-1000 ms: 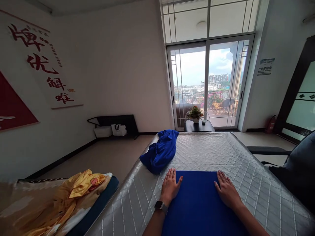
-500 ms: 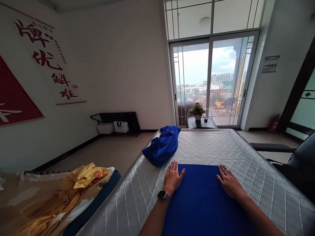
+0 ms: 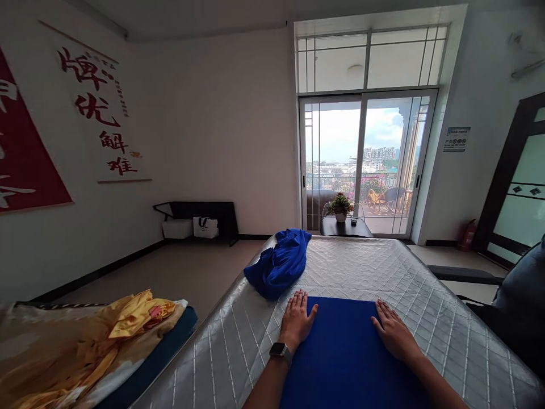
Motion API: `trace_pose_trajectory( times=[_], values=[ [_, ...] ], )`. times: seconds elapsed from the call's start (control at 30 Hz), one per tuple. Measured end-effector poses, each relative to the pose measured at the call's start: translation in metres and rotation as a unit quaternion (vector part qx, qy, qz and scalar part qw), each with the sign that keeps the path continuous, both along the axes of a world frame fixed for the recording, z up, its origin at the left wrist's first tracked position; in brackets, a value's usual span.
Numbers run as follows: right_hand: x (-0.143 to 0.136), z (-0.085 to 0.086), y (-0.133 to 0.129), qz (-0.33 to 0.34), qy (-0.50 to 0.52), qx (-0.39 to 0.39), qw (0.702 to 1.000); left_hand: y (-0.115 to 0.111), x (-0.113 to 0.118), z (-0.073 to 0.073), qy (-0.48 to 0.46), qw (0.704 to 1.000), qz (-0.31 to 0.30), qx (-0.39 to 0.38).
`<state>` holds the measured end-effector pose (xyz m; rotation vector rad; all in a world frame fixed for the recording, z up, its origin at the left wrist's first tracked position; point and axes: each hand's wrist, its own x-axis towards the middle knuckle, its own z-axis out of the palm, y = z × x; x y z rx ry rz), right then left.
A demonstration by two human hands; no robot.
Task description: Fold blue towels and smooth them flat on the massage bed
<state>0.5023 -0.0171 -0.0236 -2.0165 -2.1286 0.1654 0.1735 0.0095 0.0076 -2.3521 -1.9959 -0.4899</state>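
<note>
A flat blue cloth [image 3: 340, 352] with a straight far edge lies in front of me on a silver quilted surface [image 3: 361, 264]; its near part runs out of the picture. My left hand [image 3: 297, 319] rests open at its far left corner, thumb on the cloth and fingers pointing forward. At the far right corner my right hand [image 3: 394, 328] lies flat and open, fingers along the edge. A watch [image 3: 280, 350] is on my left wrist. Beyond my left hand sits a crumpled blue cloth [image 3: 279, 266], bunched near the surface's left edge.
At lower left, yellow fabric [image 3: 138, 315] lies in a rumpled heap on another padded surface. A potted plant [image 3: 340, 207] stands on a small dark table [image 3: 349, 228] before the glass sliding door [image 3: 332, 142]. A dark chair [image 3: 522, 281] is at right.
My view has tilted up a little, so the scene sits lower in the picture. Both hands remain flat at the cloth's far corners.
</note>
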Motion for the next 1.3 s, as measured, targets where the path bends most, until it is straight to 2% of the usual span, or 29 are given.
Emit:
trace_pose_trajectory(
  times=[0.4,0.9,1.3],
  values=[
    [-0.0038,0.0064,0.0005,-0.001,0.003,-0.003,1.000,-0.0022,-0.0006,0.0051,0.009,1.000,0.007,-0.017],
    [-0.0033,0.0011,0.0027,0.005,-0.008,0.006,1.000,0.0008,-0.0020,-0.0010,-0.016,1.000,0.007,0.003],
    [-0.0033,0.0083,-0.0023,0.002,-0.013,-0.013,1.000,-0.0015,0.0000,0.0032,-0.002,1.000,0.005,-0.011]
  ],
)
